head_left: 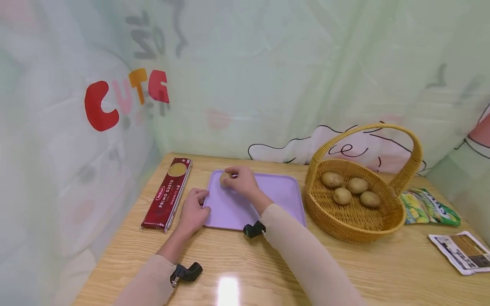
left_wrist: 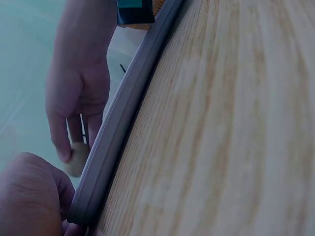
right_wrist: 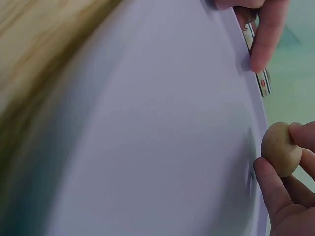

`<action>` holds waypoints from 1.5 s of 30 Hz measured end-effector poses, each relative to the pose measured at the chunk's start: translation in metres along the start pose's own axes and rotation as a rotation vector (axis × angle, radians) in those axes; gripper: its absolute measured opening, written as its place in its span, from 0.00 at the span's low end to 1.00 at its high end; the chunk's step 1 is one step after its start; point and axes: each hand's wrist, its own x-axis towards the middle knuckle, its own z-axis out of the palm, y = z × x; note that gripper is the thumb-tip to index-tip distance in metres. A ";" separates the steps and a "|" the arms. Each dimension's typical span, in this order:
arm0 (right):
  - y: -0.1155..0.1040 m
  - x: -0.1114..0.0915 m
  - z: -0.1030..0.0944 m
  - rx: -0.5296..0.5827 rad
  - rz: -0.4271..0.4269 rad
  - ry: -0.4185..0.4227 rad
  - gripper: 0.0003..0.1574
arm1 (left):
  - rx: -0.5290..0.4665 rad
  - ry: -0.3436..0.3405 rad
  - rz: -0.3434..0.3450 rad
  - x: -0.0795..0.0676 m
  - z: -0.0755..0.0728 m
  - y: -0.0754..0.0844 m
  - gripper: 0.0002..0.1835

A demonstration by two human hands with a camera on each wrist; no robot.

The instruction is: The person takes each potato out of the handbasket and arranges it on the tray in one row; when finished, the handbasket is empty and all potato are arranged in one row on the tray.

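Note:
My right hand (head_left: pixel 245 183) pinches a small potato (right_wrist: pixel 281 149) between thumb and fingertips, over the far left corner of the purple tray (head_left: pixel 268 204). In the head view the fingers partly cover this potato. At the tray's left edge, my left hand (head_left: pixel 194 211) holds the rim, its thumb near the front corner and its fingers farther back. The left wrist view shows the left hand (left_wrist: pixel 32 199) close up at the tray's corner, with the right hand and potato beyond the rim. No other potato lies on the visible part of the tray.
Right of the tray stands a wicker basket (head_left: pixel 317 214) with a tall handle and several potatoes (head_left: pixel 357 185). A red spaghetti pack (head_left: pixel 168 193) lies to the left. Green and yellow bags (head_left: pixel 430 207) and a flat packet (head_left: pixel 463 250) lie far right. A printed curtain (head_left: pixel 237 85) hangs behind.

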 end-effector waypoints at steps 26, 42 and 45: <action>-0.008 0.009 0.010 -0.145 0.001 -0.030 0.29 | 0.045 0.015 0.022 -0.001 0.006 0.003 0.28; -0.002 -0.015 -0.031 -0.095 -0.018 -0.051 0.25 | 0.025 0.009 0.008 0.002 0.000 0.000 0.27; -0.003 -0.026 -0.042 -0.070 -0.047 -0.066 0.26 | 0.009 -0.002 -0.003 0.001 -0.001 -0.001 0.26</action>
